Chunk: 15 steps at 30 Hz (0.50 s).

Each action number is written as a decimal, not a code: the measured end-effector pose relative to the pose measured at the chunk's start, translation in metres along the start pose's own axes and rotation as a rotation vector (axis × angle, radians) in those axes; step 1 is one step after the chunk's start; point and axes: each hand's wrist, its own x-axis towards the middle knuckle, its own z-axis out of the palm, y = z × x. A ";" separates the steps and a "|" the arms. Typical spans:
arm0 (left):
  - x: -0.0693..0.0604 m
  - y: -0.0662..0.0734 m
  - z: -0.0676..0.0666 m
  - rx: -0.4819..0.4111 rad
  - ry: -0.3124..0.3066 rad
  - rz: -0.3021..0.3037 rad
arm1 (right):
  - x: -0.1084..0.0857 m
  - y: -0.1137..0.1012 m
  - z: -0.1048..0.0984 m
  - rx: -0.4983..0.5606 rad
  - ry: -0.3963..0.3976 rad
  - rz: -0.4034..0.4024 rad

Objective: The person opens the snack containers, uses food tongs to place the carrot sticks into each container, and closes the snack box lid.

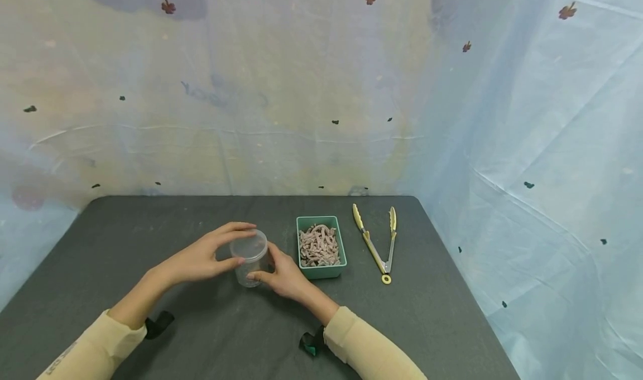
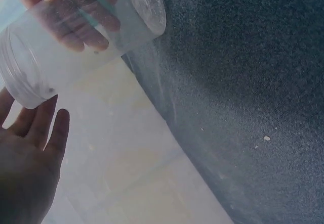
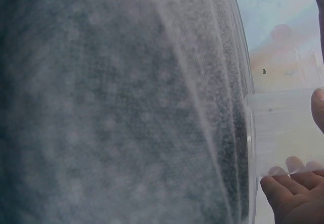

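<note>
A clear plastic jar with a translucent lid stands upright at the middle of the dark table. My left hand spans the lid, thumb on the near side and fingers on the far side. Lower down, my right hand grips the jar's body between thumb and fingers. In the left wrist view the right fingers show through the clear wall, and nothing but small specks appears inside. The right wrist view catches the jar at its right edge.
A green tray of greyish-brown strips sits just right of the jar. Farther right lie spread tongs with yellow tips and handles. A patterned sheet hangs behind the table and along its right side.
</note>
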 end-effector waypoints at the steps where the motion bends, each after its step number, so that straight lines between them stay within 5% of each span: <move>1: 0.000 0.000 0.000 0.008 0.011 -0.001 | 0.000 0.000 0.000 0.000 0.000 0.002; 10: 0.003 0.000 0.006 0.088 0.120 0.008 | 0.000 -0.001 0.000 0.007 0.002 0.001; 15: 0.004 0.001 0.008 0.127 0.146 -0.039 | 0.000 -0.001 0.000 0.014 0.002 0.006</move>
